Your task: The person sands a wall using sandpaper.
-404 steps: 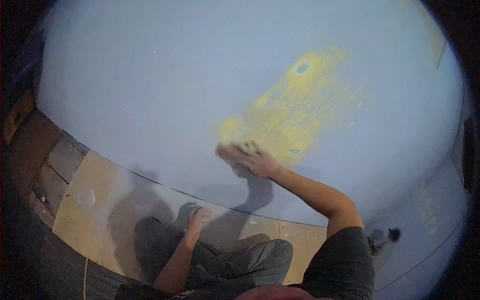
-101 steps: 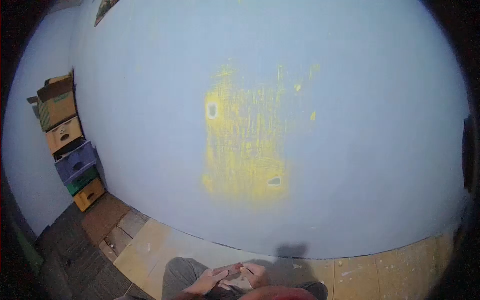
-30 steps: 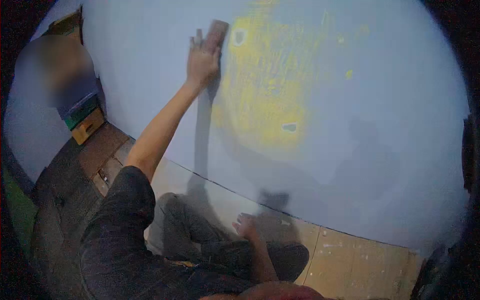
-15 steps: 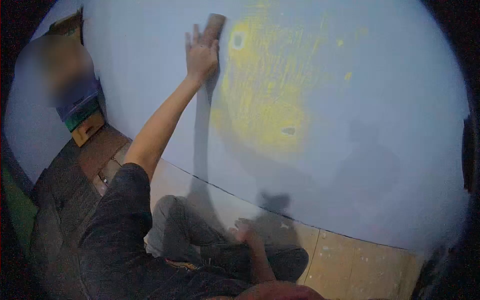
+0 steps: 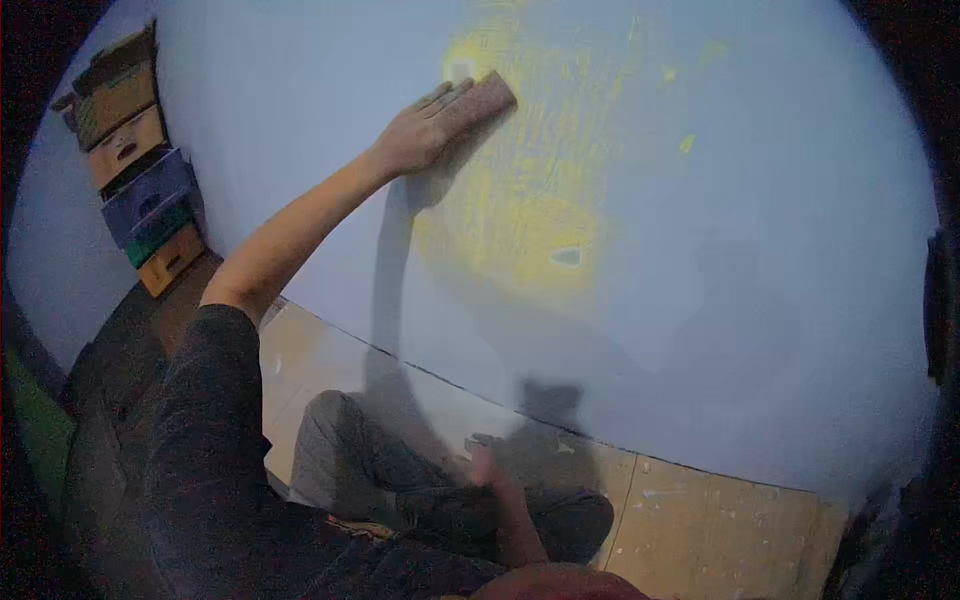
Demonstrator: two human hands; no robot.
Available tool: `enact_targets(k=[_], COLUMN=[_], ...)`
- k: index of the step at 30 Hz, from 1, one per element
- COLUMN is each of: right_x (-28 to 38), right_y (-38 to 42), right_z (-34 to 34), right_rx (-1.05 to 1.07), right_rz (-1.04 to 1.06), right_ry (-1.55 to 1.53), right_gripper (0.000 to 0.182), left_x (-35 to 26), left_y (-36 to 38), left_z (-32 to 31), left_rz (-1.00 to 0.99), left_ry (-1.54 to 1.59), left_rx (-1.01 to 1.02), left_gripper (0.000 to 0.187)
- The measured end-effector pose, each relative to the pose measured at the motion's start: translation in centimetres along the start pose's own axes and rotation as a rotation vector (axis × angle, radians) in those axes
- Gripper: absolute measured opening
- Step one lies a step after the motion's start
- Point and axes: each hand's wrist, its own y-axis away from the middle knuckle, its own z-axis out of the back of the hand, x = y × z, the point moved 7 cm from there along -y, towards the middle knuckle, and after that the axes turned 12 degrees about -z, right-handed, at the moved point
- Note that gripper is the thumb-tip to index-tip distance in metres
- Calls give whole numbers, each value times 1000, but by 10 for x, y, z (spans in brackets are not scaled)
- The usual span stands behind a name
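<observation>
Wall: left hand slid sanding block rightward, lower.

A: Identify the location type.

B: A bare room under renovation, probably in a home. Evidence: a pale blue painted wall with a rubbed-through yellow patch; bare tan plywood floor panels speckled with white; a corner stack of cardboard boxes and coloured plastic crates.

A: Furniture?

B: None in view.
</observation>
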Motion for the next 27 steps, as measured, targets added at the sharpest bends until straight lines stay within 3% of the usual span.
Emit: enact_targets(k=[1,3,5,7,9,10,15,19,21,22,24,26,27], right_x=[-5,31,27,31,44,40,50,49,47,32,57,65,64], right_y=[-3,24,26,34,32,23,32,26,28,20,42,41,38], right_z=[0,48,49,54,66,59,74,71,65,38,79,89,89], right_rx=[9,189,187,212,262,99,56,29,-36,-216,-80,135,147], right_rz=[-6,-259,-408,-439,-320,-143,-187,-98,-62,59,-40,-185,-187], right_ry=[-15,-137,-488,-447,-24,130,-40,-65,-56,82,-82,-112,-127], right_gripper=[64,65,65,66,67,68,63,65,65,64,66,70,68], left_x=[-1,-9,-27,-54,-47,-46,-15,19,36,45,55,44,39], left_y=[-4,-21,-13,8,17,22,50,36,20,12,4,-8,-12], left_z=[10,38,2,-6,14,27,49,64,86,88,86,85,85], left_rz=[67,208,94,-108,139,217,460,418,545,540,536,422,362], left_ry=[-49,-144,36,4,127,119,190,26,-10,54,178,103,63], left_rx=[-65,-179,165,248,88,51,-263,-363,-546,-542,-537,-532,-530], left_gripper=[49,53,57,54,61,62,56,53,52,52,52,50,49])
